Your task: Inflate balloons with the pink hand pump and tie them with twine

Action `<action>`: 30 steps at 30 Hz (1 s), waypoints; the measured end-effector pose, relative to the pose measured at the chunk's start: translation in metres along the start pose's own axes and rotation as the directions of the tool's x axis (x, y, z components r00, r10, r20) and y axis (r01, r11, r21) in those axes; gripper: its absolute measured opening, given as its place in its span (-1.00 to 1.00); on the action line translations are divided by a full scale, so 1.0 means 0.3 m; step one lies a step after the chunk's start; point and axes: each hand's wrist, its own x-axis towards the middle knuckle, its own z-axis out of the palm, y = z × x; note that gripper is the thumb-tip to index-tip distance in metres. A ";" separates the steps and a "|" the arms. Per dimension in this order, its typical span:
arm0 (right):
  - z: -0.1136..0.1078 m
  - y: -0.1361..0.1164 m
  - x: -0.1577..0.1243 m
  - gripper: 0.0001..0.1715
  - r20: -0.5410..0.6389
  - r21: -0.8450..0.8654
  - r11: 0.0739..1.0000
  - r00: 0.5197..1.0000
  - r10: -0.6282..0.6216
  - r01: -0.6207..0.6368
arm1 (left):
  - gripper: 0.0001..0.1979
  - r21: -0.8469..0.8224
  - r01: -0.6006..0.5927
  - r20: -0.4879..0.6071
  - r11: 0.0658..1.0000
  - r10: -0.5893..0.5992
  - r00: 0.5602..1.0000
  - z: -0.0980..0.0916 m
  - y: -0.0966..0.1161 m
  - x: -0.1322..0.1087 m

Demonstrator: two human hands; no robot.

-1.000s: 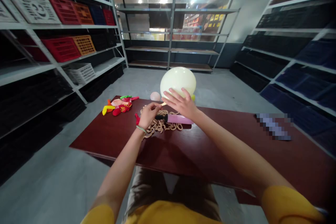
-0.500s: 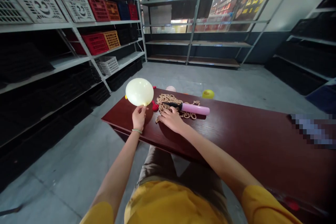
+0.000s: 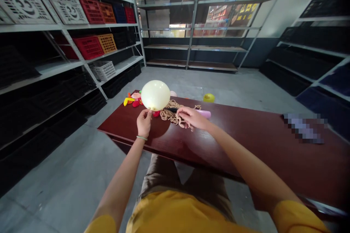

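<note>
My left hand (image 3: 143, 123) is closed, pinching the neck of an inflated pale yellow balloon (image 3: 155, 94) held above the table. My right hand (image 3: 194, 117) has its thumb and fingertips closed on a tan cord (image 3: 181, 121) from a tangled heap of cord (image 3: 168, 115). Beyond that hand lies a pink and black balloon pump (image 3: 205, 114), partly covered by it. A red piece (image 3: 156, 114) shows below the balloon, next to the heap.
Uninflated coloured balloons (image 3: 136, 104) lie at the far left of the dark red table (image 3: 232, 142). A yellow-green balloon (image 3: 209, 97) is past the far edge. A pixelated object (image 3: 303, 127) lies at right. Shelves with crates (image 3: 90, 9) stand left.
My right hand has gone from lying over the heap to pinching cord at its right side. The balloon has swung right, showing the coloured balloons behind it. The view has turned slightly right.
</note>
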 end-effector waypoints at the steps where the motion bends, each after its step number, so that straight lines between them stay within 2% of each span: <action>1: -0.034 -0.020 -0.007 -0.75 0.007 0.067 0.998 1.000 0.022 -0.023 | -0.64 -0.018 -0.009 0.006 1.000 0.009 1.000 0.015 0.016 0.002; 4: -0.124 -0.089 -0.032 -0.74 -0.018 0.120 0.992 0.999 0.051 -0.049 | -0.65 -0.054 -0.025 0.041 0.998 0.028 0.999 0.064 0.068 0.005; 7: -0.204 -0.176 -0.053 -0.69 -0.059 -0.010 0.999 0.998 0.038 -0.039 | -0.66 -0.069 -0.040 0.090 0.997 0.046 0.995 0.119 0.115 0.009; 9: -0.250 -0.238 -0.053 -0.71 -0.130 -0.173 0.984 0.989 -0.064 0.041 | -0.68 -0.064 -0.059 0.140 0.996 0.067 0.988 0.160 0.142 0.015; 11: -0.288 -0.293 -0.038 -0.79 -0.209 -0.334 0.932 0.953 -0.221 0.143 | -0.70 -0.032 -0.074 0.215 0.997 0.079 0.973 0.205 0.166 0.017; 14: -0.326 -0.343 0.015 -0.86 -0.304 -0.444 0.878 0.892 -0.335 0.179 | -0.72 0.020 -0.101 0.328 0.995 0.089 0.940 0.272 0.201 0.007; 16: -0.341 -0.351 0.066 -0.88 -0.334 -0.509 0.847 0.873 -0.356 0.150 | -0.73 0.071 -0.163 0.372 0.984 0.125 0.920 0.310 0.223 -0.010; 18: -0.351 -0.342 0.120 -0.92 -0.339 -0.570 0.818 0.882 -0.328 0.085 | -0.76 0.143 -0.263 0.388 0.954 0.190 0.902 0.339 0.242 -0.028; 20: -0.356 -0.319 0.164 -0.86 -0.309 -0.634 0.772 0.906 -0.289 0.030 | -0.78 0.200 -0.376 0.393 0.905 0.277 0.877 0.363 0.255 -0.040; 23: -0.355 -0.275 0.190 -0.71 -0.213 -0.702 0.710 0.966 -0.147 -0.047 | -0.80 0.265 -0.485 0.358 0.833 0.382 0.852 0.394 0.262 -0.038; 25: -0.349 -0.248 0.180 -0.69 -0.183 -0.734 0.674 0.980 -0.083 -0.081 | -0.82 0.316 -0.498 0.290 0.808 0.417 0.861 0.414 0.260 -0.025; 27: -0.346 -0.229 0.160 -0.69 -0.182 -0.759 0.645 0.981 -0.071 -0.094 | -0.83 0.335 -0.490 0.231 0.804 0.434 0.871 0.435 0.257 -0.009; 30: -0.353 -0.218 0.134 -0.76 -0.173 -0.780 0.619 0.982 -0.072 -0.092 | -0.86 0.261 -0.491 0.249 0.831 0.434 0.866 0.465 0.259 0.015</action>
